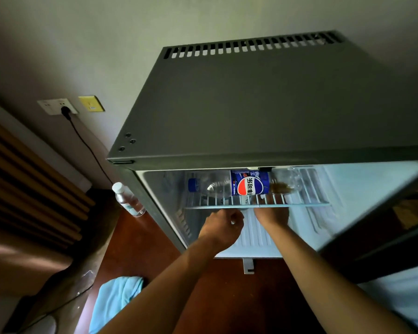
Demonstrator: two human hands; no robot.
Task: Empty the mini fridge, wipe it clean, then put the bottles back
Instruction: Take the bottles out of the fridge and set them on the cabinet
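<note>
**Both Hands Under the Shelf of the Open Mini Fridge**

While the grey metal mini fridge (263, 104) fills the centre and upper right of the frame with its door swung open toward the right edge, both bare forearms reach up from the bottom into its lit white interior. A nearly empty clear plastic cola bottle with a blue label and blue cap (241, 185) lies on its side across the white wire shelf (256, 204), cap pointing left, with a little brown liquid pooled at its right end. Just below the shelf's front edge, the left hand (221, 226) sits with its fingers curled inward; whether they hold anything cannot be told, as the palm side is turned away. Beside it, the right hand (272, 215) is raised against the underside of the shelf front, and its fingers are hidden by the wire, so their state cannot be told either.

At the left of the fridge, near the frame's middle, a clear plastic water bottle with a white cap (128, 200) stands on the reddish-brown wooden floor (227, 285), tilted by the wide lens. A light blue cloth (116, 302) lies crumpled on the floor at the lower left. On the wall at the upper left, a black plug and cord (67, 112) sit in a white socket, next to a yellow plate (91, 103).
</note>
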